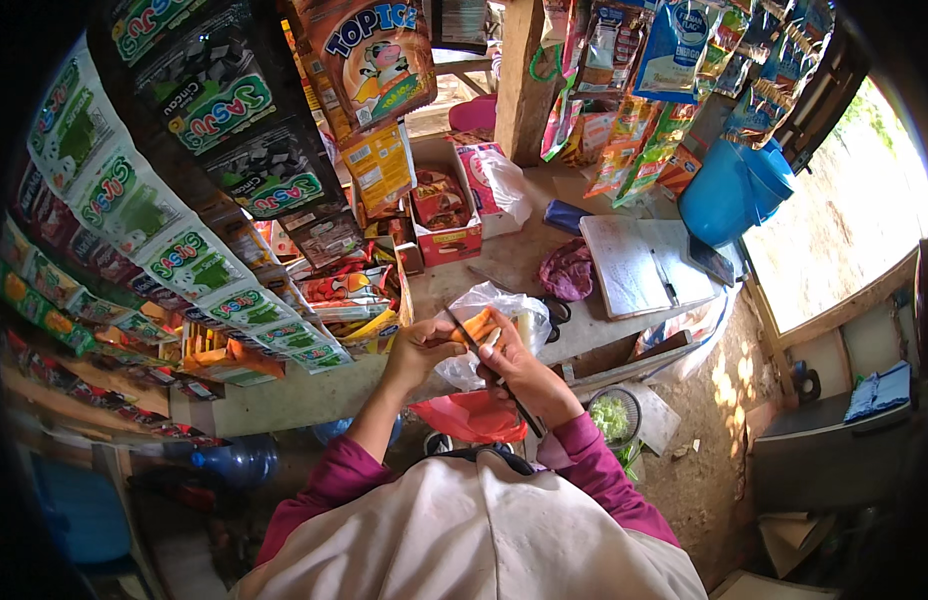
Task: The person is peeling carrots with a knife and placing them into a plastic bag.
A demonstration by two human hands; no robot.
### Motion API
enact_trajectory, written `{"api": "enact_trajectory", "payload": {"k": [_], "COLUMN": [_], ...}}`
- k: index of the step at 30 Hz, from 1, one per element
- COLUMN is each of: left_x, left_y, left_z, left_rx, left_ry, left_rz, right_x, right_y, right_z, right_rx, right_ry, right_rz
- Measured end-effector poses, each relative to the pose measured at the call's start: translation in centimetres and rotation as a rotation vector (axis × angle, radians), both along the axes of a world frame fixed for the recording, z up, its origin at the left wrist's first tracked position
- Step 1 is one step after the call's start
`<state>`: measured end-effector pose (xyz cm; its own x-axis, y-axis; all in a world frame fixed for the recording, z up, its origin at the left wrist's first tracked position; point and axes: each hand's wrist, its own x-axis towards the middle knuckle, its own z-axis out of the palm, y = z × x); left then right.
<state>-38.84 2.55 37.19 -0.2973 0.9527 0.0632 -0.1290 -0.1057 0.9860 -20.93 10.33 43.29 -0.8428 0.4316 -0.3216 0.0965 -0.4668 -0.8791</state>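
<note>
My left hand (pixel 421 351) pinches an orange piece of food (pixel 476 324), which looks like carrot, between thumb and fingertips. A knife (pixel 527 416) with a dark handle is in my right hand (pixel 525 375), its narrow blade slanting up to the left across the orange food. The right fingers also curl around the far side of the food, where a paler part shows. Beneath the hands a clear plastic bag (pixel 535 319) lies crumpled at the table edge, its contents partly hidden. Below it hangs a red plastic bag (pixel 471 418).
An open notebook (pixel 636 262) with a pen and a phone (pixel 710 259) lies right on the table (pixel 449 281), near a blue bucket (pixel 734 191). Snack boxes (pixel 449 244) stand behind. Sachet strips (pixel 171 255) hang left. A basket of shredded greens (pixel 612 417) sits low at right.
</note>
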Motion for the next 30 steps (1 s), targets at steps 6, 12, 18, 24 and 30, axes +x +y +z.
{"api": "enact_trajectory", "payload": {"k": [6,12,18,24,30], "left_x": [0.5,0.1,1.0,1.0,1.0], "left_y": [0.2,0.0,0.1,-0.1,-0.5], "left_z": [-0.2,0.2,0.7,0.2,0.8], "left_rx": [-0.062,-0.073,-0.094,-0.064,-0.168], "left_ry": [-0.062,-0.005,-0.144,-0.225,-0.257], "left_rz": [0.019,0.004,0.002,0.011,0.051], "right_x": [0.5,0.5,0.7,0.4,1.0], "right_y": [2.1,1.3,2.5,1.5,2.9], "right_z": [-1.0,-0.4,-1.5,-1.1,-2.1], "right_rx": [-0.240,-0.101,-0.328,-0.058,-0.212], "right_ry": [0.009,0.020,0.029,0.040,0.010], "right_rz": [-0.116,-0.014,-0.157,-0.090,-0.152]}}
